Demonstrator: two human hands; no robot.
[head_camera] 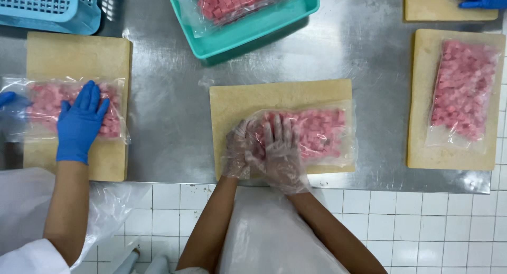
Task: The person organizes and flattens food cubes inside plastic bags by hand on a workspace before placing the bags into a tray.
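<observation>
Here both gloved hands, left hand (236, 157) and right hand (282, 153), lie flat and open on the bag of pink cubes (317, 134), gripping nothing, atop the middle cutting board (243, 102) (near the table's front edge); bare steel table (169, 115) either side.

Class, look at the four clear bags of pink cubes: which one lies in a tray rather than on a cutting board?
The top-centre bag lies in the teal tray. The other three bags rest flat on beige cutting boards.

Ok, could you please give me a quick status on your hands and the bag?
Left hand and right hand press flat on bag of pink cubes. Bag lies on cutting board. Nothing in the way.
</observation>
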